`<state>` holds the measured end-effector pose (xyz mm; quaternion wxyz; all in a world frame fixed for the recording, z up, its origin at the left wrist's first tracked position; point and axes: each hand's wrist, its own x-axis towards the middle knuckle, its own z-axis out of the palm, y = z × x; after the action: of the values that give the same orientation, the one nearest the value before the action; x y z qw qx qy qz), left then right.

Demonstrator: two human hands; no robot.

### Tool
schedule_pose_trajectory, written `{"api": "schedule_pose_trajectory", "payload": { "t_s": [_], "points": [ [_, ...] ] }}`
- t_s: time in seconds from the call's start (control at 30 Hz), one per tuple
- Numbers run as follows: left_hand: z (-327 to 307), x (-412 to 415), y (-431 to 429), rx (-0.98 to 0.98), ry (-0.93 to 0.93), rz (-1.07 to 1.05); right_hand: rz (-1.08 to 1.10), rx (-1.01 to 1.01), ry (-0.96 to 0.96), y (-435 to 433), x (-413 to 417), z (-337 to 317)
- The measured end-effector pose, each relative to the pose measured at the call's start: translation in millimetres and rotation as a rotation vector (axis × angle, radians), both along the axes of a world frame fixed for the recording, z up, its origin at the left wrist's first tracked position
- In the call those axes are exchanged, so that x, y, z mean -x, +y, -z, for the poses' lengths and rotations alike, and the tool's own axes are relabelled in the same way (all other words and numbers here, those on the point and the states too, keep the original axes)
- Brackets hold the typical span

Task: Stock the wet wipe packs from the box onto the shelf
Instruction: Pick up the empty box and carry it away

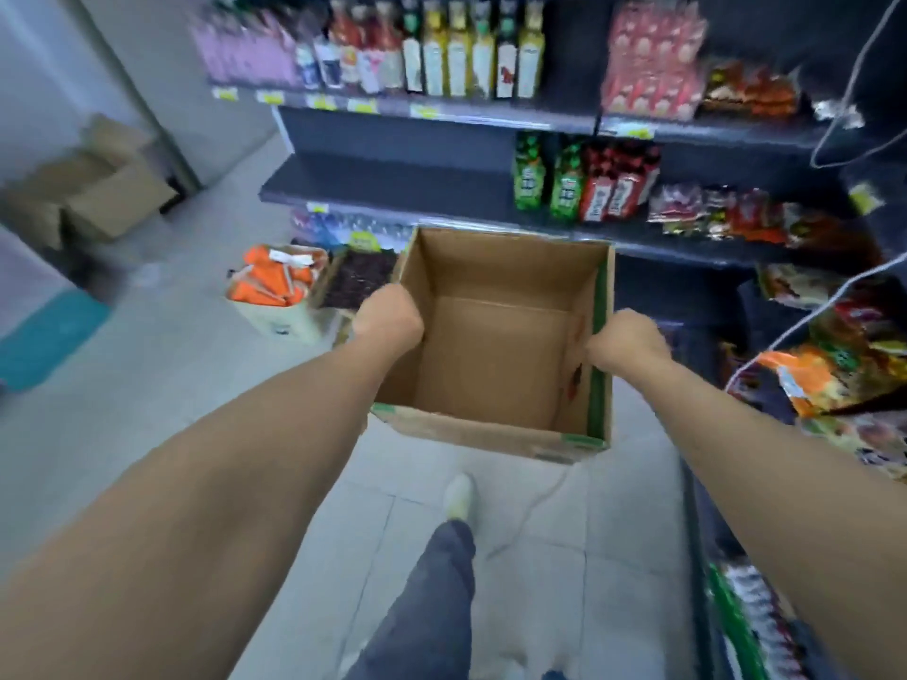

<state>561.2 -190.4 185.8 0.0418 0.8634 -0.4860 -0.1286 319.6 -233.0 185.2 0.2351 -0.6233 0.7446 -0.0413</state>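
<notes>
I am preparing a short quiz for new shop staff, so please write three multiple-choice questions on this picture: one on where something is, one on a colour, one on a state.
1. Where is the open carton of orange packs?
A. on the top shelf
B. on the floor, left of the held box
C. inside the held box

2. What colour is the tape on the edges of the cardboard box?
A. green
B. red
C. blue

3. What is inside the cardboard box?
A. it is full of packs
B. one bottle
C. nothing that can be seen

Answers:
1 B, the carton stands on the tiles by the lowest shelf.
2 A, green strips run along its right wall and near corners.
3 C, only bare cardboard shows inside, while the left hand and right hand grip opposite walls.
</notes>
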Motion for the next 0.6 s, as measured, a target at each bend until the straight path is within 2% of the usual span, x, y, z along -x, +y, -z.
{"api": "schedule_pose_trajectory", "payload": {
  "t_s": [0.27,0.6],
  "points": [
    [-4.0,-135.7,49.9,-0.002,0.053,-0.290,-0.331,0.006,0.004,-18.3,-157.0,-20.0],
    [-2.8,-328.0,100.6,0.040,0.120,-0.672,-0.667,0.043,0.021,-31.4,-400.9,-17.2]
  ]
}}
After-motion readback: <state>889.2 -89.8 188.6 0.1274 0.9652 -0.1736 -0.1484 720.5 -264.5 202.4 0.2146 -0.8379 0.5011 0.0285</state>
